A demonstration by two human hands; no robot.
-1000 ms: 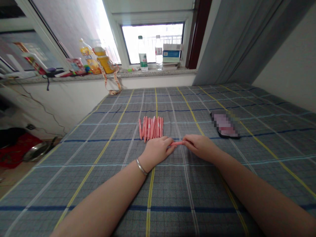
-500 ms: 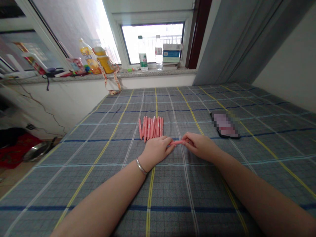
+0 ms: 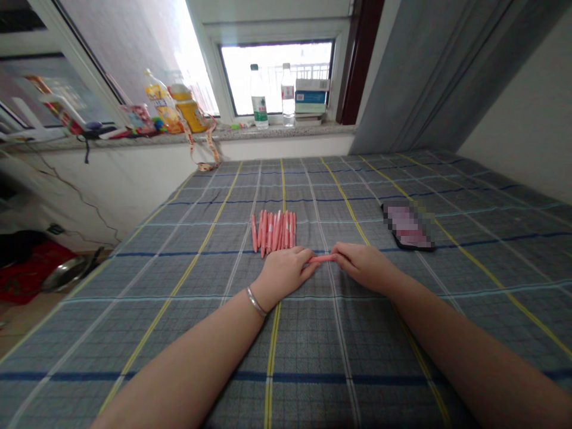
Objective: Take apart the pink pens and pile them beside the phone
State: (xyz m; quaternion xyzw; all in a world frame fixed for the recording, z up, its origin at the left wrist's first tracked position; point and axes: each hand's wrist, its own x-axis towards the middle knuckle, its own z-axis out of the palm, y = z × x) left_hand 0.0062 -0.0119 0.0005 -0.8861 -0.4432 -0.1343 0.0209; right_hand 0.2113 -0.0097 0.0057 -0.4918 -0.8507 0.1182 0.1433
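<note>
Between my two hands a single pink pen (image 3: 322,258) lies nearly level, just above or on the plaid cloth (image 3: 304,339). My left hand (image 3: 286,269), with a silver bangle at the wrist, is closed on the pen's left end. The fingers of my right hand (image 3: 360,265) pinch its right end. Both ends are covered by fingers. Just beyond my left hand, several pink pens (image 3: 273,231) lie side by side in a row, their lower ends partly hidden behind that hand.
A phone (image 3: 406,226) with a blurred screen lies to the right on the cloth. Along the windowsill (image 3: 286,132) stand a green-capped bottle (image 3: 258,98), a clear bottle (image 3: 288,98), stacked boxes (image 3: 311,98) and a yellow bottle (image 3: 190,113) with a strap hanging down.
My right hand has shifted very slightly, its fingers drawn a little tighter around the pen's end. My left hand and the row of pens look the same.
</note>
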